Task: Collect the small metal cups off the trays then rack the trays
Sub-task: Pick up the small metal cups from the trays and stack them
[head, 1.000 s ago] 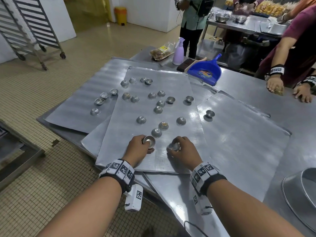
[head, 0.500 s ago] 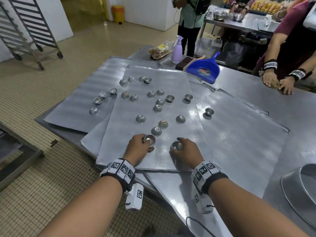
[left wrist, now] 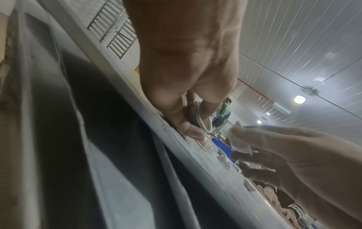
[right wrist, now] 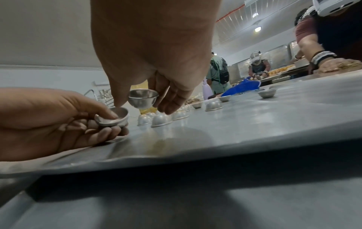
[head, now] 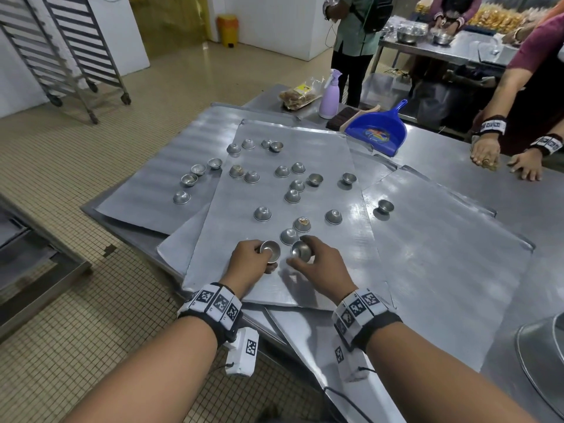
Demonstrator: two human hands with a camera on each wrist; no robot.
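1. Left hand (head: 250,260): fingers curled round a small metal cup (head: 270,249) held mouth-up, thumb on its rim; the knuckles rest on the top tray (head: 320,270) near its front edge. The right wrist view shows the fingers (right wrist: 101,131) cradling the cup from below.
2. Right hand (head: 320,270): thumb and fingertips pinch a second cup (head: 300,250) by its rim, mouth-up, lifted clear of the tray surface. It hangs just beside the left hand's cup, apart from it, slightly higher in the right wrist view.
3. Just beyond both hands: two inverted cups, one plain (head: 289,236) and one with brown residue on its base (head: 302,224), stand close together on the same tray.
4. Further out from the hands: the remaining loose cups (head: 292,196) lie scattered over the far half of the top tray, some inverted, some mouth-up.
5. Beyond and to the left of the left hand: four cups (head: 189,179) sit on a lower tray (head: 158,184) that the top tray overlaps.
6. Beyond and to the right of the right hand: a single mouth-up cup (head: 385,206) stands on another tray (head: 442,254).
7. Far side of the table: a blue dustpan (head: 378,132), a lilac spray bottle (head: 329,96) and a second person's hands (head: 485,152).
8. Far left, on the floor: wheeled tray racks (head: 70,47).
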